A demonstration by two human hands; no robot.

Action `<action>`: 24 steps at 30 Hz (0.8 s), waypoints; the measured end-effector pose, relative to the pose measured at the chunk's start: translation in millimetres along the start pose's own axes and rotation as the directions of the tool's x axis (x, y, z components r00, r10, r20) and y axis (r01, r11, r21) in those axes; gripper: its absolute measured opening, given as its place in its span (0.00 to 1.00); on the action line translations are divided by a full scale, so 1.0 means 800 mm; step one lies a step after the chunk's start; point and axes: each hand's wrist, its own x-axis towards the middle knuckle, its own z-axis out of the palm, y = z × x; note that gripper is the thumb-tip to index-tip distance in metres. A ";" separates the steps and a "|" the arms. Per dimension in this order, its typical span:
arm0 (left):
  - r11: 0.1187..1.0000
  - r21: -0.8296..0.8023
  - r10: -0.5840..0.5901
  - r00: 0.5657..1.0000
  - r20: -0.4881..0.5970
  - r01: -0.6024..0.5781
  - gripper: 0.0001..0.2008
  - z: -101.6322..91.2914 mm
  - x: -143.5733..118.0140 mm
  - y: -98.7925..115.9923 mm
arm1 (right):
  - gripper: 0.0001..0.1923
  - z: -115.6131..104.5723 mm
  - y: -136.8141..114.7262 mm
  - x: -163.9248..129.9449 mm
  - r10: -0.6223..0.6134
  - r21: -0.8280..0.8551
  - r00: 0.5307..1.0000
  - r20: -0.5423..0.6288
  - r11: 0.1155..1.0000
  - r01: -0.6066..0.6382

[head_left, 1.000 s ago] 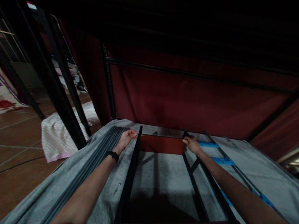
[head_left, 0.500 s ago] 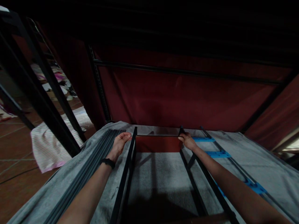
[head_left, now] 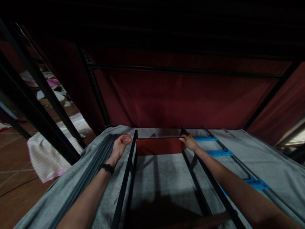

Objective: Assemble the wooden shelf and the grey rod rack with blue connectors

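Note:
A dark metal frame [head_left: 125, 179] lies on the grey cloth, with a reddish-brown board [head_left: 159, 146] spanning its far end between the two side rails. My left hand [head_left: 121, 145], a black band at its wrist, is just outside the left rail near the board's left end. Its fingers are pinched together, and whatever is between them is too small to make out. At the opposite corner, my right hand [head_left: 189, 141] grips the board's right end by the upright, thumb on the near face and the other fingers partly hidden behind.
Several grey tubes [head_left: 95, 171] lie bundled left of the frame. To the right are rails joined by blue brackets [head_left: 219, 153]. Dark bed posts [head_left: 51, 95] and a striped cloth [head_left: 45, 152] stand at the left. A dark red curtain [head_left: 166, 101] hangs behind.
The view has shifted slightly. My left hand has drawn back a little from the left rail, its fingers still pinched. My right hand keeps its grip at the board's right end.

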 end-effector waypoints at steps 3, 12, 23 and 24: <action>0.999 -0.043 -0.016 0.999 -0.051 0.014 0.19 0.005 -0.005 -0.003 | 0.16 0.002 0.002 0.002 -0.010 0.004 1.000 -0.010 1.000 0.010; 0.992 -0.028 -0.121 0.993 -0.014 0.120 0.15 0.000 0.001 -0.002 | 0.17 0.003 0.004 0.005 -0.010 0.006 1.000 0.005 1.000 0.010; 0.997 0.000 -0.083 0.996 0.039 0.083 0.11 -0.002 0.001 -0.005 | 0.16 0.005 0.006 0.005 -0.023 -0.014 1.000 -0.018 1.000 0.023; 0.996 0.017 -0.086 0.995 0.045 0.086 0.10 -0.002 0.001 -0.005 | 0.16 0.005 0.006 0.005 -0.027 -0.016 0.999 -0.023 0.999 0.027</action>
